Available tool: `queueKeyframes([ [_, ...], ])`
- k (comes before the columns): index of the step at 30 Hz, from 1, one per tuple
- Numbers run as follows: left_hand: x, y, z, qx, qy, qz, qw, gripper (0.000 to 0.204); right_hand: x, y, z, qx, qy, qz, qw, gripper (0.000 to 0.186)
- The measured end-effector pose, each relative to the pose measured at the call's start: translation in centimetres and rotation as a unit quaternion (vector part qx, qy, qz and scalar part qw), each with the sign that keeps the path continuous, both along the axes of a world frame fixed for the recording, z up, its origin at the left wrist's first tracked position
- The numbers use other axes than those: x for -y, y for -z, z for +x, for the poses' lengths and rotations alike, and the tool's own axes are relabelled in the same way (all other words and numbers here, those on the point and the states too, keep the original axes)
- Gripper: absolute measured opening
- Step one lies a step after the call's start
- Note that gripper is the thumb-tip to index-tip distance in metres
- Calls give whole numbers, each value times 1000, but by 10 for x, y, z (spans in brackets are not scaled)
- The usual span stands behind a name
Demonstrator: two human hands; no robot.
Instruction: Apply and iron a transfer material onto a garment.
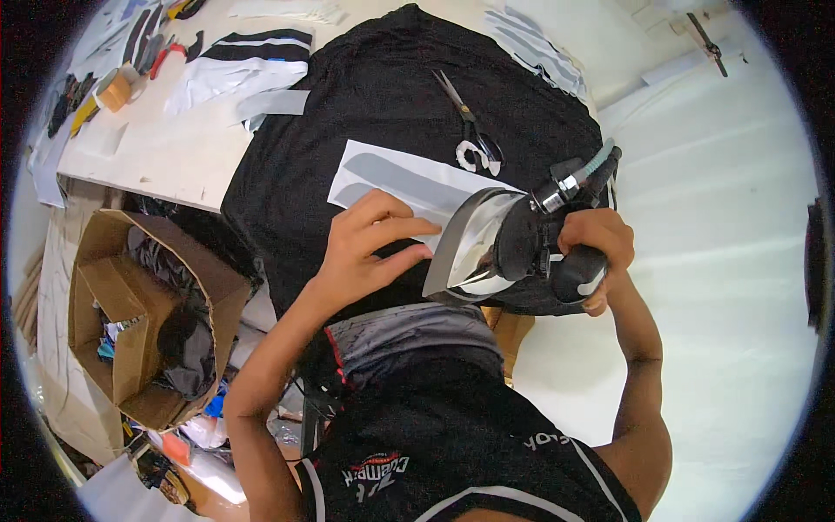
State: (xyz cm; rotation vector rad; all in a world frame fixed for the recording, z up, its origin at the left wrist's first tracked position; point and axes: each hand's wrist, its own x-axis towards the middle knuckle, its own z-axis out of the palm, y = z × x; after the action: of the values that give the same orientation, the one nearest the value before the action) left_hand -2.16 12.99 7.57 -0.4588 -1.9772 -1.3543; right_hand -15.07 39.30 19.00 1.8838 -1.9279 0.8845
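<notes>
My right hand [597, 248] is wrapped around the black handle of a steam iron [481, 252] with a shiny metal body and a grey hose. The iron covers the right part of a white sheet with grey curved shapes [396, 177]; whether it rests on the sheet or hovers, I cannot tell. My left hand [370, 239] is over the sheet's near-left part, thumb and fingers apart, fingertips close to the iron's edge. Black cloth [357, 104] lies under the sheet. Beyond the sheet, scissors [474, 130] with white wrapping on one handle loop lie on the cloth.
At the left below table level stands an open cardboard box [122, 287] with dark cloth inside. On the table's far left are a tape roll [113, 90], red-handled pliers [168, 58] and black-and-white fabric pieces [248, 65]. More grey-striped sheets [535, 52] lie far right.
</notes>
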Motion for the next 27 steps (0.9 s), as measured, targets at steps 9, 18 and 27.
queueKeyframes([
  [9, -1, 8, 17, 2, -48, -7, 999, 19, -17, 2, -7, 59, -14, -56, 997, 70],
  [18, 52, 8, 19, 317, -16, 19, 948, 21, -54, 5, 1, 119, 227, -88, 963, 86],
  [27, 84, 18, -49, 465, 70, 116, 875, 18, -70, 4, 13, 87, 267, -48, 959, 82],
])
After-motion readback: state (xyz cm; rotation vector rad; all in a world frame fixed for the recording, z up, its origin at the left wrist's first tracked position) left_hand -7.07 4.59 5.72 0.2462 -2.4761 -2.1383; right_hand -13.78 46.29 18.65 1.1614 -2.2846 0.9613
